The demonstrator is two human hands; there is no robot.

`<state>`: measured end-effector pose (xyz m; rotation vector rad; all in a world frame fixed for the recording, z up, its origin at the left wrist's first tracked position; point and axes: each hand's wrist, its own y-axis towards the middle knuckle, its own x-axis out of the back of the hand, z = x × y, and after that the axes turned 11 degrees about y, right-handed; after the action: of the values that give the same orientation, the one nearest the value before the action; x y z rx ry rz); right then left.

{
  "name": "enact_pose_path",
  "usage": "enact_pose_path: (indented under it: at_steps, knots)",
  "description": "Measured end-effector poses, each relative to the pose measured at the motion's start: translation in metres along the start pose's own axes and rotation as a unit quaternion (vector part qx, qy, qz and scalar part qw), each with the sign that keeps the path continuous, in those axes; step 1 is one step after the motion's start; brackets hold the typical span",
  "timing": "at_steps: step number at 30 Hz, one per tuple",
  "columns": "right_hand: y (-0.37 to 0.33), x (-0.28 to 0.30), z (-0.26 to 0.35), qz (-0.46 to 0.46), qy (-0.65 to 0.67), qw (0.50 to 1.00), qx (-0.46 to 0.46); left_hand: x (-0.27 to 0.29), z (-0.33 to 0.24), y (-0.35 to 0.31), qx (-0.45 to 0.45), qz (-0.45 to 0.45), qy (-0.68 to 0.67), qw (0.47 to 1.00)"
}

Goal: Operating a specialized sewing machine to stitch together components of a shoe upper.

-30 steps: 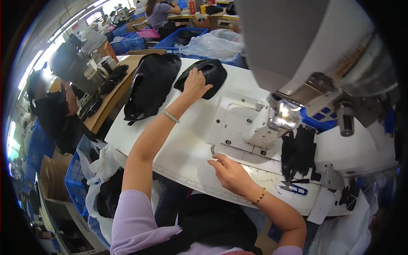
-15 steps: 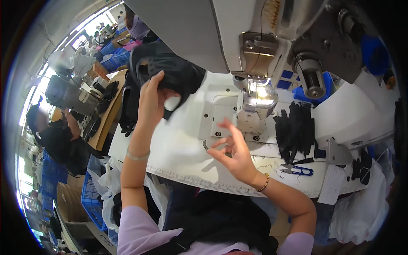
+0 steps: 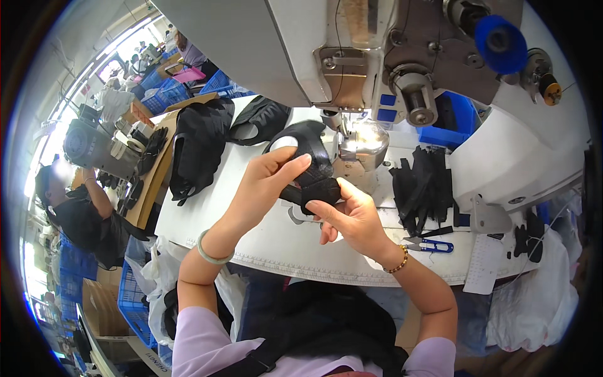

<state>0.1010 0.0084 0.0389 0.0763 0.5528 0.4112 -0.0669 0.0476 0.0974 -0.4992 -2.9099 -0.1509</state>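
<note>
Both my hands hold a black fabric piece [image 3: 312, 160] with a curved strap-like edge, just in front of the sewing machine's needle area. The thumb and fingers of my left hand [image 3: 260, 182] pinch its left side. At its lower right corner, my right hand [image 3: 352, 217] grips it between thumb and fingers. Right behind the piece, the sewing machine's lit lower arm [image 3: 366, 147] shines brightly. Two more black sewn pieces lie at the left of the white table: a larger one [image 3: 200, 141] and a smaller one [image 3: 267, 116].
A bundle of black strips [image 3: 422, 191] lies right of the machine arm, with blue thread snips [image 3: 436, 245] nearer me. A blue bin [image 3: 447, 129] stands behind. White plastic bags [image 3: 534, 301] hang at the right. Another person [image 3: 85, 217] sits at a machine on the left.
My left hand has come right and nearer from the pile of black pieces, bringing one piece along. My right hand, empty before, now grips it too. The view has shifted slightly.
</note>
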Motion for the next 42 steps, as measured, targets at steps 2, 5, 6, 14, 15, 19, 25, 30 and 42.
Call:
enact_pose_path:
  at_steps: [2, 5, 6, 14, 15, 19, 25, 30, 42]
  knots:
    - [0.000, 0.001, 0.005, -0.019, 0.000, 1.000, 0.014, -0.005, 0.000, 0.009, -0.062, -0.036, 0.144, 0.987]
    - [0.001, 0.003, 0.016, -0.070, 0.016, 0.996, 0.048, -0.019, -0.003, 0.029, -0.115, -0.076, 0.150, 0.979]
    - [0.001, 0.004, 0.019, -0.081, 0.025, 0.994, 0.063, -0.022, -0.002, 0.037, -0.123, -0.091, 0.135, 0.979]
    - [0.006, 0.011, 0.015, -0.130, -0.006, 0.985, 0.114, -0.023, 0.016, 0.073, -0.109, -0.047, 0.087, 0.989]
    - [0.006, 0.008, 0.018, -0.140, -0.003, 0.985, 0.104, -0.027, 0.013, 0.071, -0.114, -0.044, 0.032, 0.992]
    - [0.002, 0.019, 0.022, -0.131, -0.009, 0.987, 0.094, -0.031, 0.013, 0.058, -0.164, -0.148, 0.149, 0.964]
    - [-0.017, 0.127, 0.049, -0.305, -0.565, 0.742, 0.193, -0.010, 0.072, 0.031, -0.582, -0.169, 0.387, 0.695]
    - [-0.028, 0.147, 0.068, -0.306, -0.629, 0.713, 0.060, -0.014, 0.091, 0.031, -0.578, -0.248, 0.477, 0.614]
    - [-0.063, 0.106, 0.006, -0.340, -0.646, 0.683, 0.019, -0.053, 0.102, 0.005, -0.666, -0.027, 0.431, 0.608]
